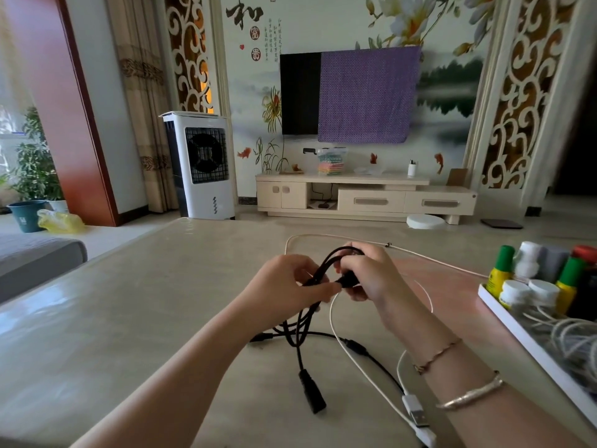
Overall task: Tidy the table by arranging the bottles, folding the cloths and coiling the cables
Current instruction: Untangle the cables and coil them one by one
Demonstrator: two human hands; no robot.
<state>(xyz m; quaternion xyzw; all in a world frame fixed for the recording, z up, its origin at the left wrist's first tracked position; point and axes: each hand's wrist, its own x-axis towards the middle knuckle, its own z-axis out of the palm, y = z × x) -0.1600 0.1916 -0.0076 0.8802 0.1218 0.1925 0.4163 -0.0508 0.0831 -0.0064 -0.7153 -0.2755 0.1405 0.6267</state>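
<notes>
Items I see from the head camera, centre of frame outward:

1. Black cable [302, 321]: several strands gathered into a loop and lifted off the table [129, 318]; loose ends trail down to the lower centre, one ending in a black plug lying on the tabletop.
2. Left hand [284, 287]: fingers curled, pinching the black strands at mid-frame.
3. Right hand [365, 273]: closed around the top of the same loop, touching the left hand's fingertips.
4. White cable [361, 367]: lying on the table, running from upper centre round to a USB plug at the lower right.
5. Tray [517, 334]: right edge of frame, holding bottles [529, 279] standing upright and a coil of pale cord.
</notes>
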